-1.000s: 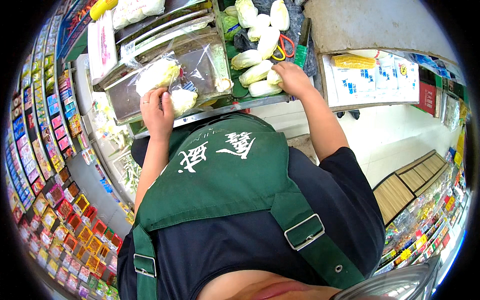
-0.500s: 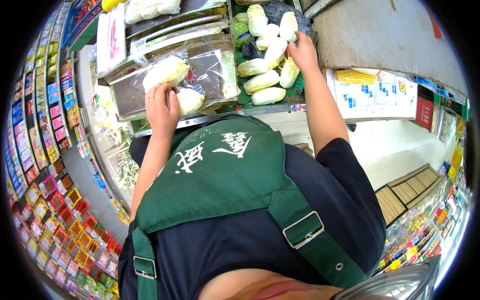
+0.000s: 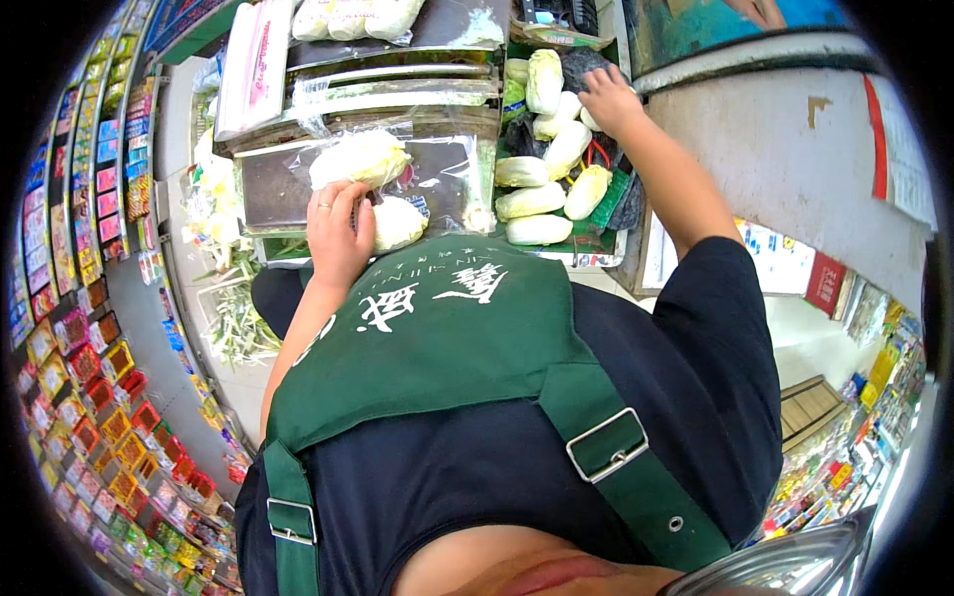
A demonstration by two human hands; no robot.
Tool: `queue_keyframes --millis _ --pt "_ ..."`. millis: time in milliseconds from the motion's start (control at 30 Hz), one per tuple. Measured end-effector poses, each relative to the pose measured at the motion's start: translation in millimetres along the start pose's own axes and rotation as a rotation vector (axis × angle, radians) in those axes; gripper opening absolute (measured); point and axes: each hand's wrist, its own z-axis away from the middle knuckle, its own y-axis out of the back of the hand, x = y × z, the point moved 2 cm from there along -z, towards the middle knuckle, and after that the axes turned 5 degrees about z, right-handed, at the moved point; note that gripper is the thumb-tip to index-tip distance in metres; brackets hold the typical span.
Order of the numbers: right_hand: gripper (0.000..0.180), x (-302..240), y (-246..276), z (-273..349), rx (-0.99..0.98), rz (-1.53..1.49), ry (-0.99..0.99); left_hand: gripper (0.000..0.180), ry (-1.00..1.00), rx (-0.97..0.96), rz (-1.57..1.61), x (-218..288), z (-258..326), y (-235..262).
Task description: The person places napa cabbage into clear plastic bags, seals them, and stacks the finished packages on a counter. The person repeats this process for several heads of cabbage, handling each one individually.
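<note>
On the tabletop at centre left lie a large napa cabbage (image 3: 360,159) and a smaller one (image 3: 400,223), with a clear plastic bag (image 3: 452,164) spread around them. My left hand (image 3: 341,226) rests at their left ends, fingers bent slightly and touching the leaves, thumb apart. Farther right, several small napa cabbages (image 3: 529,202) sit close together in a green-lined bin. My right hand (image 3: 609,97) is over the bin's far right part, fingers spread above a crumpled dark plastic bag (image 3: 586,68). A cabbage just below that hand is partly hidden by it.
A roll of white bags (image 3: 253,70) and a wrapped white pack (image 3: 358,17) stand at the far left. A grey panel (image 3: 765,149) borders the bin on the right. Leaf scraps (image 3: 238,328) lie on the floor; shelves of packets (image 3: 109,397) line the left.
My right hand has let go of the small cabbage at the bin's far right and moved farther away, onto the dark bag. My left hand stays by the two cabbages. The whole view has shifted.
</note>
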Motion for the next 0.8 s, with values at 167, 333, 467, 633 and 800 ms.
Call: queue_keyframes --millis 167,333,467,633,800 --pt "0.039 36.3 70.8 42.1 0.196 -0.818 -0.242 0.017 -0.012 0.058 0.034 -2.4 5.7 -2.3" --pt "0.060 9.1 138.2 88.5 0.519 -2.170 0.092 0.018 -0.014 0.044 0.038 -1.1 8.1 -0.4" --pt "0.085 -27.5 185.1 101.4 0.426 -2.756 0.705 0.018 -0.053 0.044 0.040 -5.9 11.3 -0.7" --pt "0.079 -68.8 212.6 101.6 0.316 -3.129 0.857 0.018 -0.069 0.061 0.032 -4.4 8.0 1.2" --pt "0.073 -89.8 214.0 100.9 0.151 -3.276 0.962 0.019 -0.103 0.064 0.027 -7.5 10.4 0.4"
